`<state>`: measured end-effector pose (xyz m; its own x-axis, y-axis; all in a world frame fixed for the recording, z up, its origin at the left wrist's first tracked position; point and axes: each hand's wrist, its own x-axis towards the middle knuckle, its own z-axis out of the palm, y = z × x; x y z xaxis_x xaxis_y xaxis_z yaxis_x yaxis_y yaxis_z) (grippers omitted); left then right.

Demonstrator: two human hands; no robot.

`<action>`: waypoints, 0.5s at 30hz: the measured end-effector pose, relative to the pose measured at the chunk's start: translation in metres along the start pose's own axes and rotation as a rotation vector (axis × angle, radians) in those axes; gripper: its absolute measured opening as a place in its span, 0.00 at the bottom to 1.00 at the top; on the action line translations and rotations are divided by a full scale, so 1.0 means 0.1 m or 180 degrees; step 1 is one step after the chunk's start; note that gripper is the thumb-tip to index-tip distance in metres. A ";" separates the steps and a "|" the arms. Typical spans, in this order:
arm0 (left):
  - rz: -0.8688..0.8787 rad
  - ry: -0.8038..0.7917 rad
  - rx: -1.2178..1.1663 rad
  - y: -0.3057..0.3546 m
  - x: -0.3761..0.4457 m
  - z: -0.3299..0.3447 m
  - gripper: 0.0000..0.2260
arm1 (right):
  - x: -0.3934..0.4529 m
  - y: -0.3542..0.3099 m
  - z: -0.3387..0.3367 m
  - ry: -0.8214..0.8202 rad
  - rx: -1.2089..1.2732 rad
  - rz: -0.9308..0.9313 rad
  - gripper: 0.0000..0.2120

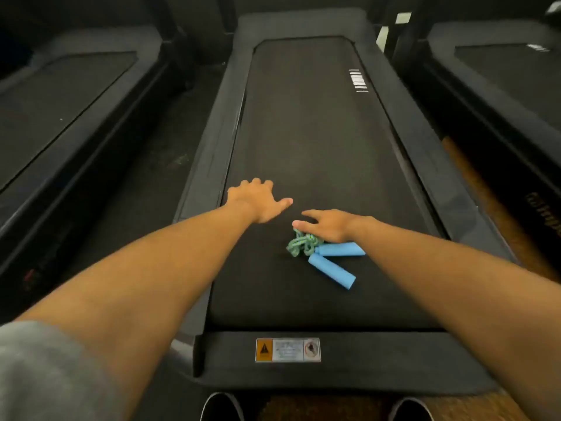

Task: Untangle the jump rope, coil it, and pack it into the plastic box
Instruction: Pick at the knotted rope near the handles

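Observation:
The jump rope lies on the black treadmill belt (303, 132). Its green cord (300, 245) is bunched in a tangled knot, with two blue foam handles (331, 270) fanned out to the right of it. My right hand (329, 224) hovers just behind the knot, fingers spread, thumb touching or nearly touching the cord. My left hand (258, 199) rests flat on the belt to the left, fingers spread, holding nothing. No plastic box is in view.
Grey side rails (206, 165) border the belt, and a warning label (287, 350) sits on the near end cover. Two more treadmills (60, 95) flank this one left and right. A strip of brown floor (498, 214) shows at right.

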<state>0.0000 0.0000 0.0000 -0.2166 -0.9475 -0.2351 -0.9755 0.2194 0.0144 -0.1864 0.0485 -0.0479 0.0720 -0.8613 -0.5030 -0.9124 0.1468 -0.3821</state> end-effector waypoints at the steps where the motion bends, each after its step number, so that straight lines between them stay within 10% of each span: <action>1: 0.0034 0.0065 0.0038 -0.01 -0.11 0.02 0.39 | -0.06 0.02 0.09 -0.0046 0.0013 -0.0073 0.45; 7: 0.0194 0.0380 -0.0048 -0.07 -1.05 0.22 0.40 | -0.57 0.00 0.94 0.0771 -0.0806 -0.0137 0.39; 15: 0.0064 0.0135 -0.0256 -0.50 -1.67 0.16 0.37 | -1.03 -0.06 0.84 0.1057 0.0476 -0.0224 0.19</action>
<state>0.0857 0.1507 0.0230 -0.2358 -0.9525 -0.1926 -0.9705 0.2206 0.0972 -0.1547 0.1774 -0.0589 -0.0245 -0.9791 -0.2018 -0.8392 0.1299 -0.5281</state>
